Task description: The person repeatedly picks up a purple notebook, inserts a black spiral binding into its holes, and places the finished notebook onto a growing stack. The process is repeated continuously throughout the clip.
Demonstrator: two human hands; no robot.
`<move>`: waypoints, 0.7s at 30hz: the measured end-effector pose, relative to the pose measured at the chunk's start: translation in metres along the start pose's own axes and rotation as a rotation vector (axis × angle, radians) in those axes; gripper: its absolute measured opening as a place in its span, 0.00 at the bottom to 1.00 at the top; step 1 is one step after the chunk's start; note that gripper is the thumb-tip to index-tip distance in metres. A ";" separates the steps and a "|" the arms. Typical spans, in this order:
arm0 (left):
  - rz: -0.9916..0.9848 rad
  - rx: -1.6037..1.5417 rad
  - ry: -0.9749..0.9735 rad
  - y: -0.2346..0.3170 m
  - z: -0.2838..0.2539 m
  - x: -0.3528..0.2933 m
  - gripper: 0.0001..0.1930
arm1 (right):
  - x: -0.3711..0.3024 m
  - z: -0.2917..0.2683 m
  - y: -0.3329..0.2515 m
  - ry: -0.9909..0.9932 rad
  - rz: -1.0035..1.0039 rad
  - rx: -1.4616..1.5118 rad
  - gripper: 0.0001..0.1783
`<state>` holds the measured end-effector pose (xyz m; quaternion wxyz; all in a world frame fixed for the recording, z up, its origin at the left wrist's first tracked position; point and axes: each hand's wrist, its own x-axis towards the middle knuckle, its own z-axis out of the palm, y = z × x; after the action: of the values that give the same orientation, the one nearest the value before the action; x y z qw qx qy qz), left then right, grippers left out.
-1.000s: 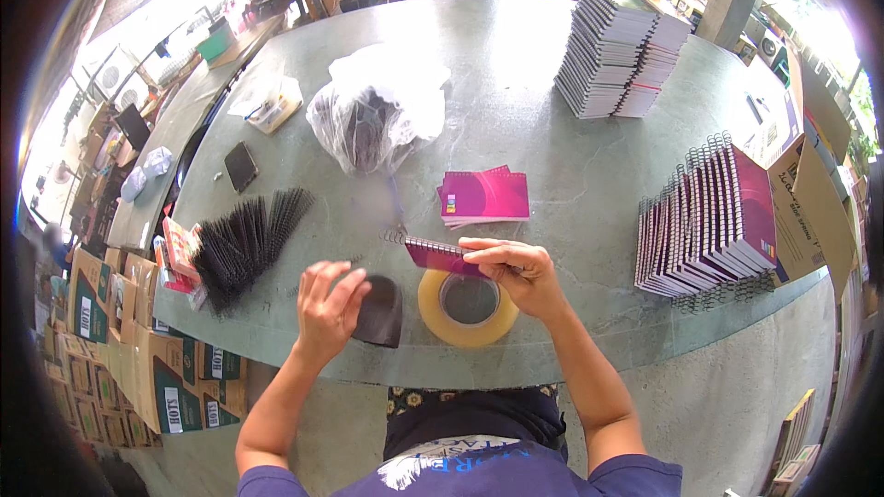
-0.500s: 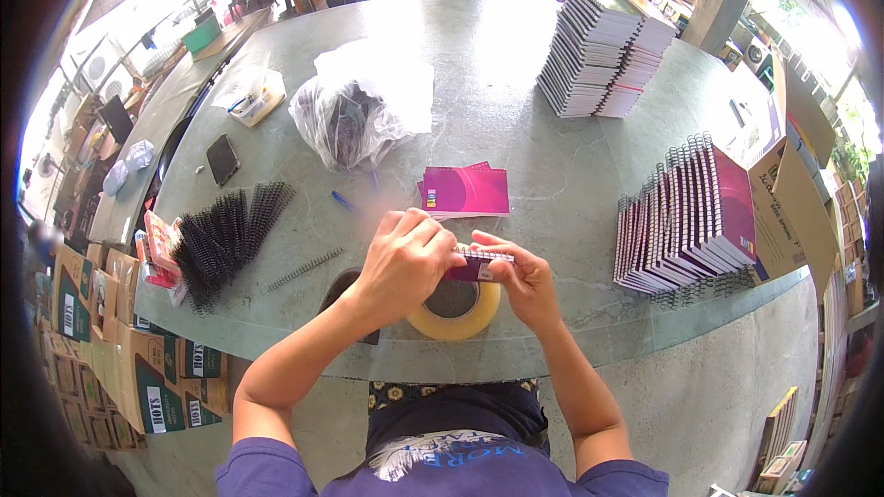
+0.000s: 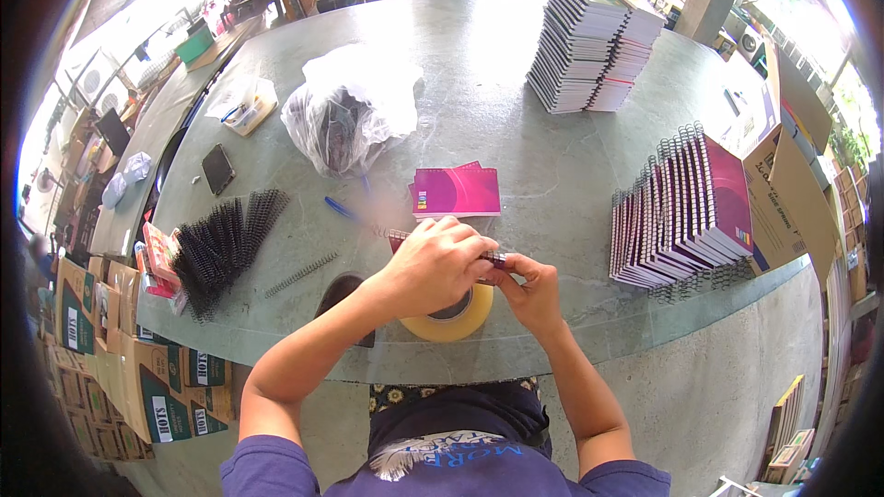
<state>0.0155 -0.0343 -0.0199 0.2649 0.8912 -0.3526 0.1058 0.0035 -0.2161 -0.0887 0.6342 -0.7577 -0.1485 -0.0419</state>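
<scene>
At the left of the frame, black spiral coils (image 3: 226, 244) are fanning across the surface (image 3: 516, 129), with a phone (image 3: 218, 169) lying just above. Moving right, a loose coil (image 3: 302, 275) is lying alone, and a clear plastic bag (image 3: 345, 120) is bulging at upper centre-left. Now centre: the left hand (image 3: 440, 262) is curling over a small maroon notebook (image 3: 397, 238), covering most of it; its exact fingertip grip is hiding from view. A yellow tape roll (image 3: 460, 329) is sitting below, pink booklets (image 3: 457, 191) above. The right hand (image 3: 534, 287) is pinching the notebook's right end. Farther right, coil-bound notebooks (image 3: 681, 207) are leaning in a row beside a cardboard box (image 3: 783, 193).
</scene>
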 end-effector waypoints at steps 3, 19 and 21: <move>-0.006 -0.070 -0.029 0.000 0.005 0.006 0.09 | -0.001 -0.001 0.003 0.015 -0.011 -0.043 0.08; 0.125 -0.068 0.154 0.015 0.020 0.008 0.06 | -0.009 0.002 -0.010 0.047 -0.098 -0.218 0.09; 0.118 -0.067 0.160 0.017 0.018 0.005 0.07 | -0.009 0.004 -0.009 0.039 -0.131 -0.252 0.09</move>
<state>0.0081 -0.0573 -0.0260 0.3151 0.8483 -0.3855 0.1800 -0.0082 -0.2127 -0.0834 0.5327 -0.8190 -0.1787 -0.1162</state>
